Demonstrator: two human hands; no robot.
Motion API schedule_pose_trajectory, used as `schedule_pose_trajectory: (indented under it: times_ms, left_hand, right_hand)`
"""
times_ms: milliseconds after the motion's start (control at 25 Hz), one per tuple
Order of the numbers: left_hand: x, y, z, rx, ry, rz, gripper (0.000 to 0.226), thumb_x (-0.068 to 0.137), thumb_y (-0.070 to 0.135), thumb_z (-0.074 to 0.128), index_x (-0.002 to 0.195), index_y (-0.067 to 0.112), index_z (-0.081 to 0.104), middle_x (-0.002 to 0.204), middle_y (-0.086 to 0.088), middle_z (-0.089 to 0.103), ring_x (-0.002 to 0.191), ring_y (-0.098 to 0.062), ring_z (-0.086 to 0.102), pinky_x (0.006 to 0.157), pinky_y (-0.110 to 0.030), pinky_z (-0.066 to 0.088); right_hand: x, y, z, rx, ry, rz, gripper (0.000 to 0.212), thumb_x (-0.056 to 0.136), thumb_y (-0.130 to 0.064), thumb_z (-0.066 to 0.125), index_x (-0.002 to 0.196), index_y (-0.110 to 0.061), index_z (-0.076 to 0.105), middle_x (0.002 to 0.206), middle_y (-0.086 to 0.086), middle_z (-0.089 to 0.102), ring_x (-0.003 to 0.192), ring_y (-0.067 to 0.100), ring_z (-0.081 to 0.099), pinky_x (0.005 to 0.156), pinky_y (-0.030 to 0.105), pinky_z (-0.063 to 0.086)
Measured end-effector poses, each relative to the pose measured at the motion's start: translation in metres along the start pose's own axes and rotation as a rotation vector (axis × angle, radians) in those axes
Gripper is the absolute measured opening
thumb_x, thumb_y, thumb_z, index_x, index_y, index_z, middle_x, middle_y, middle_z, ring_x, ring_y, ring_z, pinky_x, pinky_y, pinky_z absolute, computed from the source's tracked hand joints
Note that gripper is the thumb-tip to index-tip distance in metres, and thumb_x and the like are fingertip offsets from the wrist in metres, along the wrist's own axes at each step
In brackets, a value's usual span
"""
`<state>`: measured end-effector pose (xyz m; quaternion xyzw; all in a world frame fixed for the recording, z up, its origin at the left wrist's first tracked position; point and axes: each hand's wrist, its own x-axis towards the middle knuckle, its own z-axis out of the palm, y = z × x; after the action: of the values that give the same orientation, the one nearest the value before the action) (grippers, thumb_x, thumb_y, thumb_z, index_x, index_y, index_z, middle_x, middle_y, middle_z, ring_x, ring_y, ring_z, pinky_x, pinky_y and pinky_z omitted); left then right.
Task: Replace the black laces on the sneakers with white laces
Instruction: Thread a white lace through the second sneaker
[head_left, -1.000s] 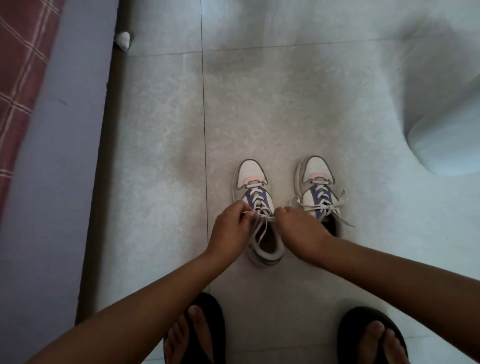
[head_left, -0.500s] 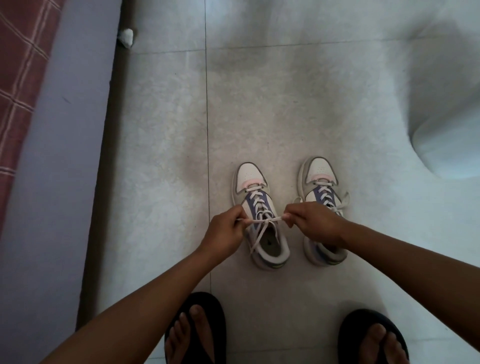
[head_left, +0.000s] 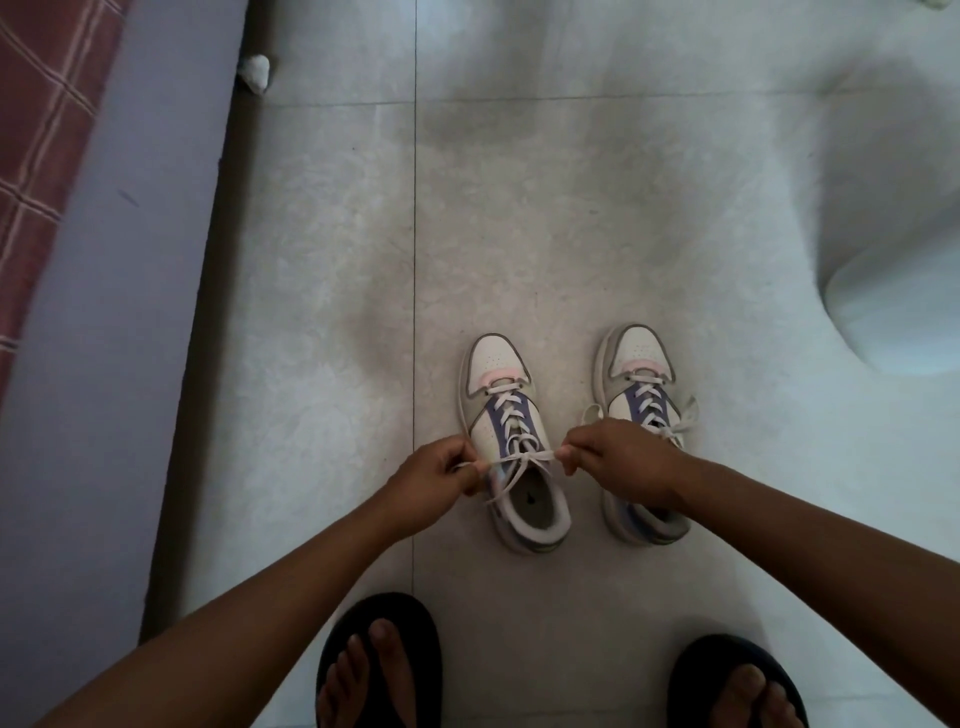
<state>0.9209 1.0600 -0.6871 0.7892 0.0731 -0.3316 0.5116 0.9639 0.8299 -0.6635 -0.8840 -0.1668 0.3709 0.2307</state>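
Note:
Two white sneakers with purple tongues stand side by side on the tiled floor, toes pointing away from me. The left sneaker (head_left: 498, 395) carries a white lace (head_left: 524, 457) stretched taut across its top eyelets. My left hand (head_left: 441, 480) pinches one end of that lace and my right hand (head_left: 618, 460) pinches the other, one on each side of the shoe. The right sneaker (head_left: 636, 364) has its white lace tied in a bow (head_left: 685, 415); my right hand covers its heel part. No black lace shows.
A bed edge with a lilac sheet (head_left: 104, 364) and red checked cloth (head_left: 36, 130) runs along the left. A crumpled white scrap (head_left: 254, 73) lies beside it. My feet in black flip-flops (head_left: 379, 660) stand at the bottom. A pale rounded object (head_left: 898, 312) sits at right.
My hands have pulled apart sideways from over the left sneaker's opening, drawing the white lace taut between them. The sneakers stayed where they were.

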Motion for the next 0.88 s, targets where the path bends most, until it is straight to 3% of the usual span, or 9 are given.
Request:
schedule_pose_trajectory:
  times_ms: [80,200,320,480,600,720,880]
  left_hand:
    - [0.002,0.008,0.001,0.029,-0.059,-0.023,0.022,0.094,0.033,0.052,0.085,0.015,0.061,0.077,0.004,0.069,0.073,-0.007,0.065,0.074,-0.028,0.052]
    - [0.009,0.020,0.003,0.278,-0.050,-0.005,0.034,0.093,0.045,0.048,0.087,0.013,0.061,0.079,0.001,0.066,0.071,-0.014,0.060,0.067,-0.031,0.046]
    - [0.013,0.019,-0.004,0.471,-0.091,0.101,0.027,0.097,0.036,0.046,0.080,0.019,0.058,0.078,0.003,0.060,0.071,-0.013,0.054,0.066,-0.029,0.042]
    - [0.013,0.014,-0.006,0.468,-0.099,0.139,0.033,0.100,0.029,0.041,0.067,0.032,0.044,0.068,0.014,0.050,0.065,0.000,0.047,0.061,-0.017,0.035]
    - [0.014,0.011,-0.003,0.461,-0.074,0.175,0.033,0.099,0.024,0.042,0.067,0.027,0.046,0.067,0.010,0.049,0.064,-0.007,0.047,0.059,-0.016,0.034]
    - [0.015,0.009,-0.002,0.484,-0.100,0.127,0.029,0.100,0.027,0.041,0.075,0.018,0.054,0.077,-0.001,0.058,0.075,-0.017,0.055,0.075,-0.031,0.043]
    - [0.017,0.017,-0.008,0.431,-0.098,-0.037,0.038,0.099,0.040,0.036,0.093,0.016,0.065,0.096,-0.001,0.067,0.091,-0.018,0.061,0.094,-0.043,0.044]
  right_hand:
    - [0.006,-0.004,-0.001,0.013,-0.037,-0.004,0.028,0.096,-0.038,0.048,0.087,-0.016,0.065,0.083,0.002,0.064,0.076,0.015,0.056,0.067,0.029,0.041]
    - [0.011,-0.008,-0.004,0.108,-0.092,0.052,0.028,0.090,-0.045,0.055,0.086,-0.018,0.059,0.079,-0.003,0.058,0.073,0.012,0.053,0.063,0.026,0.039]
    - [0.014,-0.006,-0.007,0.102,-0.088,0.007,0.020,0.091,-0.039,0.056,0.085,-0.021,0.062,0.081,-0.004,0.061,0.078,0.012,0.055,0.068,0.024,0.040]
    - [0.010,-0.002,-0.005,0.220,-0.040,-0.032,0.021,0.095,-0.029,0.052,0.083,-0.019,0.065,0.081,-0.005,0.063,0.081,0.012,0.059,0.074,0.024,0.043]
    - [0.007,-0.001,-0.002,0.242,-0.024,-0.013,0.023,0.096,-0.027,0.051,0.082,-0.016,0.066,0.079,-0.004,0.064,0.080,0.014,0.060,0.072,0.024,0.043]
    - [0.007,-0.005,-0.004,0.182,-0.042,-0.012,0.023,0.095,-0.030,0.052,0.084,-0.018,0.067,0.081,-0.004,0.065,0.080,0.013,0.060,0.072,0.024,0.043]
    - [0.007,-0.005,-0.012,0.212,0.008,0.064,0.030,0.096,-0.037,0.047,0.085,-0.015,0.065,0.079,0.001,0.063,0.073,0.014,0.056,0.067,0.027,0.042]
